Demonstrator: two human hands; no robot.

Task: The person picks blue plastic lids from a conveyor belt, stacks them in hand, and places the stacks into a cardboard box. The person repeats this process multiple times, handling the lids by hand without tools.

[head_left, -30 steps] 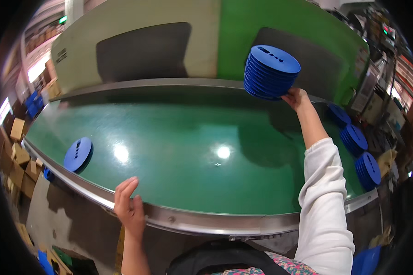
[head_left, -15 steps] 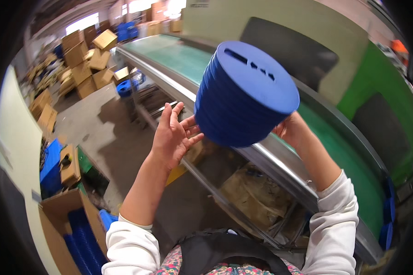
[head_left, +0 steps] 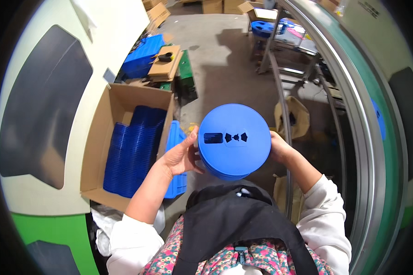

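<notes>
A stack of round blue plastic reels [head_left: 236, 158] is held up in front of my body. Its top disc is flat, with a rectangular slot and small cut-outs near the middle; the discs below show only at the lower edge. My left hand [head_left: 184, 153] grips the stack's left side, thumb at the rim and fingers lower down. On the opposite side my right hand [head_left: 279, 147] holds the rim, most of its fingers hidden behind the discs. To the left stands an open cardboard box [head_left: 92, 158] containing rows of similar blue reels [head_left: 135, 156].
A conveyor with a metal rail [head_left: 353, 91] and green belt [head_left: 396, 183] runs along the right. Beside the box are a blue crate [head_left: 175, 174] and a green box [head_left: 186, 75]. A pale machine panel [head_left: 43, 201] stands at far left. A metal cart [head_left: 298, 41] is further off.
My view and body have turned left from the conveyor to the cardboard box. The reel stack has come away from above the belt, lower and nearer my body. My left hand has closed against it.
</notes>
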